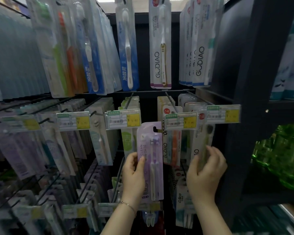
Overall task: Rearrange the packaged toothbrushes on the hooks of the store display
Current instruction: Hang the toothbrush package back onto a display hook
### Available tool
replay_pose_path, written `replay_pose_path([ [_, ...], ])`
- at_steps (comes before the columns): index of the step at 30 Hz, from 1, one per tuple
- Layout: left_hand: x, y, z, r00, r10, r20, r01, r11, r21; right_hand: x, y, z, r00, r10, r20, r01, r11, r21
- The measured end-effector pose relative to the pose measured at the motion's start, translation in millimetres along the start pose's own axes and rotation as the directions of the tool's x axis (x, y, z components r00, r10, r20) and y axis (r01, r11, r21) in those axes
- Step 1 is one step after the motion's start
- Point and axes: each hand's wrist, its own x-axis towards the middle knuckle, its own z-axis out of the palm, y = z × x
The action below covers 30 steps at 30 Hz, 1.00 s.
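Observation:
My left hand [134, 175] grips a purple two-brush toothbrush pack [151, 150] upright and off any hook, in front of the middle row. My right hand [205, 173] holds the lower end of a pale pack with a dark-bristled brush [204, 141] that hangs at the right end of the middle row, under a price tag [223, 114]. Between the two packs hangs a GUDIAO pack with orange brushes [172, 146] on its hook [170, 100].
Rows of packaged toothbrushes fill wire hooks to the left, above and below. Yellow-and-green price tags [123, 118] front the middle hooks. A dark shelf upright [249, 99] stands close on the right, with green bottles [282, 156] behind it.

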Motion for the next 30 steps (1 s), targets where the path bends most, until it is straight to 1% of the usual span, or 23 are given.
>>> replay_pose_path([
  [1,0,0,-1,1.0,-0.001,-0.001,0.001,1.0,-0.006,-3,-1,2,0.997,-0.075,0.025,0.075,0.997,0.0],
  [2,-1,0,-2,1.0,0.0,0.0,0.0,1.0,-0.012,-4,-3,4,0.99,-0.115,0.087,0.114,0.993,0.023],
  [3,-1,0,-3,1.0,0.003,0.0,-0.003,1.0,-0.015,-4,-7,7,0.98,-0.109,0.169,0.101,0.993,0.056],
  [5,-1,1,-7,1.0,0.014,-0.001,-0.014,1.0,-0.001,-2,-9,17,0.945,-0.027,0.325,0.0,0.997,0.082],
  [7,0,1,-12,1.0,0.031,-0.007,-0.031,0.999,0.026,-1,-9,28,0.919,0.093,0.383,-0.12,0.992,0.046],
  [10,2,3,-20,0.999,0.035,-0.026,-0.034,0.998,0.047,2,-7,42,0.892,0.206,0.403,-0.256,0.964,0.073],
  [14,2,7,-29,0.998,0.038,-0.044,-0.036,0.998,0.056,11,-5,58,0.832,0.339,0.44,-0.45,0.875,0.178],
  [17,2,8,-34,0.997,0.038,-0.061,-0.035,0.998,0.051,14,-7,64,0.795,0.387,0.467,-0.529,0.819,0.221],
  [20,2,9,-37,0.996,0.029,-0.079,-0.026,0.999,0.037,13,-12,63,0.785,0.387,0.484,-0.551,0.794,0.258],
  [26,1,10,-42,0.995,0.028,-0.092,-0.026,0.999,0.025,7,-13,54,0.819,0.329,0.47,-0.494,0.821,0.285],
  [30,-3,12,-42,0.996,0.025,-0.089,-0.025,1.0,0.008,3,-13,42,0.835,0.31,0.455,-0.454,0.855,0.251],
])
